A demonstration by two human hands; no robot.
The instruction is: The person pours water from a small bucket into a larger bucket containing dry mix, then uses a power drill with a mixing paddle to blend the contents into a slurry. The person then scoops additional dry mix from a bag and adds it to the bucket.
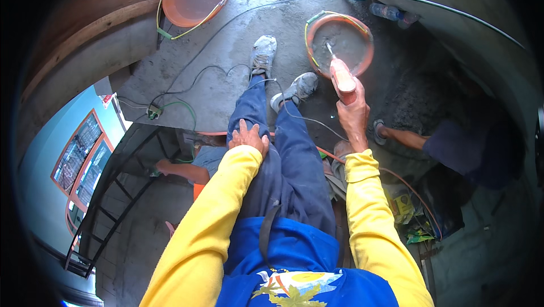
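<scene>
My right hand (354, 109) grips a dusty orange power drill (342, 78) by its rear. Its metal shaft (330, 48) dips into wet grey cement mix (346, 43) inside an orange bucket (369, 58); the lower end of the shaft is hidden in the mix. The bucket's yellow handle with its green grip (315, 17) leans against the rim. A grey power cord (312, 119) runs from near my right wrist across my shins. My left hand (247, 138) holds nothing and rests with fingers spread on my knee, over blue trousers (297, 154).
Another orange bucket (170, 9) with murky liquid stands at the upper left. Plastic bottles (384, 11) lie by the right wall. Cables meet at an outlet box (154, 112) near the floor's edge. One person's arm (185, 170) reaches toward a metal ladder (114, 218); another person's leg (403, 137) is at right.
</scene>
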